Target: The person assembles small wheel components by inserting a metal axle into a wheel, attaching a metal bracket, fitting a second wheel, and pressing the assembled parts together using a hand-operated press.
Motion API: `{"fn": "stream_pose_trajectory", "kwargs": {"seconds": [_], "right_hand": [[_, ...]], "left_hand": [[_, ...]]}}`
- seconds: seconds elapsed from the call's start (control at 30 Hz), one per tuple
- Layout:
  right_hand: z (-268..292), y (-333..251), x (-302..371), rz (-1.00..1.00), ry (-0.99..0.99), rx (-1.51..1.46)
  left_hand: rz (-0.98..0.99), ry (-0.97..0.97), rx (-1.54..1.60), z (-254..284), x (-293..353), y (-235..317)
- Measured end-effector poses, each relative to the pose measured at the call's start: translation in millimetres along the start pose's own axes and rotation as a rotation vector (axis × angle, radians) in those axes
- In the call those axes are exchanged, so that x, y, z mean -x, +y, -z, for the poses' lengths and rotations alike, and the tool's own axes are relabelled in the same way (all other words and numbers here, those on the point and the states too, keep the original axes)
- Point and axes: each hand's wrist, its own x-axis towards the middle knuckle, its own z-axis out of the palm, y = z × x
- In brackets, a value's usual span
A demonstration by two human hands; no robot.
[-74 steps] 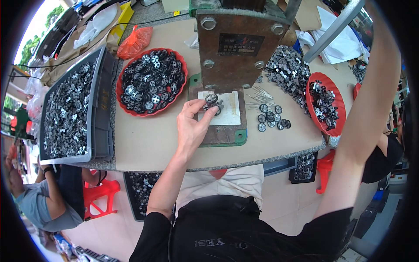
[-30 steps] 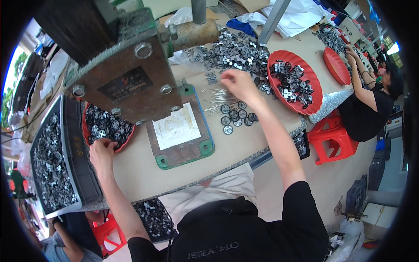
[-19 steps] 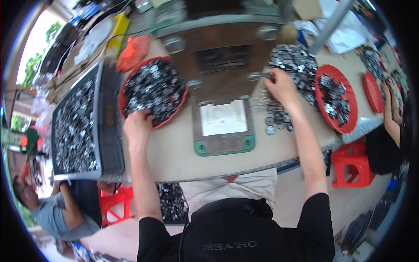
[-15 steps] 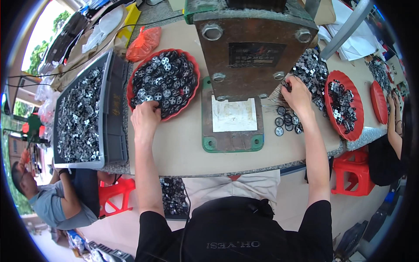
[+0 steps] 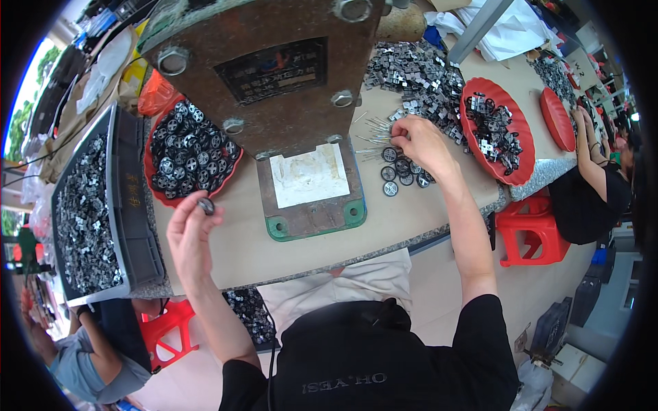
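Observation:
My left hand [image 5: 192,240] pinches a small black wheel [image 5: 205,205] between thumb and fingertips, just off the near rim of a red scalloped bowl [image 5: 236,164] heaped with similar spoked wheels [image 5: 192,147]. My right hand [image 5: 419,142] is closed at the fingertips beside a bunch of thin metal pins [image 5: 373,137]; whatever it grips there is hidden. Right below those fingers, several loose wheels [image 5: 389,172] lie on the tabletop. Between my hands stands a heavy press [image 5: 274,75], with a white sheet [image 5: 310,176] on its green-edged base [image 5: 319,222].
Left of the bowl, a grey crate [image 5: 133,205] holds many small dark parts. Beyond my right hand lies a pile of square black pieces [image 5: 418,75], next to another red bowl [image 5: 524,154]. Red stools [image 5: 531,229] and two seated people flank the table.
My left hand has come out of the wheel bowl toward me, now with one wheel in its fingers. My right hand has shifted from the square pieces' edge to the pins. The view has turned.

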Motion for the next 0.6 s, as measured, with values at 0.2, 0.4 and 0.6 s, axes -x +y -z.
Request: {"fn": "stream_pose_trajectory", "kwargs": {"seconds": [0.2,0.4,0.6], "right_hand": [[-3.5,10.3,0.4,0.099,0.0,0.058],[19.3,-16.2,16.4,0.07,0.098,-0.078],[41.0,-81.4,79.0,0.133,-0.077,-0.487]], "left_hand": [[0.238,-0.208,0.371,-36.7,50.5,-20.7],[0.425,-0.229,0.376,-72.8,74.9,-24.2],[0.456,-0.307,0.389,-84.8,74.0,-25.9]]}}
